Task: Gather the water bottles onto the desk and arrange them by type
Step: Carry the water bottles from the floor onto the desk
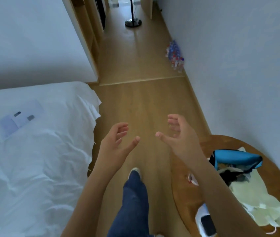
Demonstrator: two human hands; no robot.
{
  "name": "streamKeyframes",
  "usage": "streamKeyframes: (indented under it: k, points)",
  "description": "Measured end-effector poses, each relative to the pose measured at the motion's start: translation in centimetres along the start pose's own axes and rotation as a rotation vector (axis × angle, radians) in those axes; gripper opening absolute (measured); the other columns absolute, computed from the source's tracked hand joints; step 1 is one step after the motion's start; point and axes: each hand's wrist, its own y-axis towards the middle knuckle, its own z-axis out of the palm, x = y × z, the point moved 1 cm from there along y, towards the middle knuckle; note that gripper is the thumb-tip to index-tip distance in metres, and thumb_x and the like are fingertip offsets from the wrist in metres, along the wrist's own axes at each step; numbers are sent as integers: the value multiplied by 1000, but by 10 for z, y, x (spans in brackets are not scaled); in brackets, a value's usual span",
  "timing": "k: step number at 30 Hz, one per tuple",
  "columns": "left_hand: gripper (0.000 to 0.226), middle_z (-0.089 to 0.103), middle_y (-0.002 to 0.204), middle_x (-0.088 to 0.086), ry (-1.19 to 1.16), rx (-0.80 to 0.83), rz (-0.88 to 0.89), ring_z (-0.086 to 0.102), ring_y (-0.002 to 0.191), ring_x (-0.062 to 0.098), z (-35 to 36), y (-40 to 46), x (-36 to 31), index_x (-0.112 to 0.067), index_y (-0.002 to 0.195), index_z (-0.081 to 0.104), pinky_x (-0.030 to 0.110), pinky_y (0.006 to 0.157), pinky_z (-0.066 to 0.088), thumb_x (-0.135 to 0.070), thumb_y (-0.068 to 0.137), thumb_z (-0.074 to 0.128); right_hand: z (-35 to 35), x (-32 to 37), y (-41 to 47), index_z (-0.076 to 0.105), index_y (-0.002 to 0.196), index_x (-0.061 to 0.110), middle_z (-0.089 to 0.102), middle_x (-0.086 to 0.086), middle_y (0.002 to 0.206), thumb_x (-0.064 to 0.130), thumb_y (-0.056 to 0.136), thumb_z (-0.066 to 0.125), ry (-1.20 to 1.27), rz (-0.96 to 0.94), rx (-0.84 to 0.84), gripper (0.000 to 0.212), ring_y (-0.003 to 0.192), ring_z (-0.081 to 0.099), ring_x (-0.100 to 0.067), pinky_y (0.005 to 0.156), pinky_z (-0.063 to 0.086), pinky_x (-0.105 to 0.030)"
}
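Note:
A cluster of several small water bottles [175, 54] with blue and red caps or labels stands on the wooden floor against the right wall, well ahead of me. My left hand [117, 141] and my right hand [178, 132] are raised in front of me, palms facing each other, fingers loosely curved and holding nothing. Both hands are far short of the bottles. No desk is in view.
A bed with a white sheet [33, 151] fills the left; flat packets [21, 118] lie on it. A round wooden table [187, 194] at the right holds a blue bag [236, 158], pale cloth and a white device. A black floor stand [133, 22] is down the hallway.

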Motion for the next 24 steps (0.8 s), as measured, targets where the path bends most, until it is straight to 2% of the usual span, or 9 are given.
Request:
streamKeyframes:
  k: [5,9,12,17,24]
  points:
    - [59,54,116,-26,12,65,18,53,109,-9,-13,158,6,-34,125,50,12,89,43,-56,73,67,14,14,137,45,138,27,53,6,137,37,79,79,4,63,-50,69,122,51,-10,105,44,-33]
    - [53,53,114,-31,26,116,48,54,107,-11,-17,283,-8,-40,121,49,6,80,44,-56,75,68,14,36,243,45,139,25,52,5,138,36,79,80,30,104,-97,71,125,51,-13,107,45,-38]
    - [53,55,116,-26,7,159,52,55,110,-7,-12,357,-21,-36,123,50,9,84,45,-50,77,71,7,52,310,47,138,23,53,4,134,33,79,81,35,117,-128,69,124,52,-15,106,46,-42]
    - [51,56,117,-22,7,206,26,55,110,-6,10,482,-33,-35,124,50,14,88,45,-46,79,73,-8,60,430,46,137,24,52,9,132,34,79,80,57,140,-138,68,122,52,-12,106,45,-38]
    - [45,59,117,-16,-16,173,-20,56,110,-4,61,677,-50,-31,122,53,15,92,45,-33,83,75,-33,51,638,44,140,23,52,3,139,33,81,79,41,128,-91,70,128,50,-15,108,43,-39]
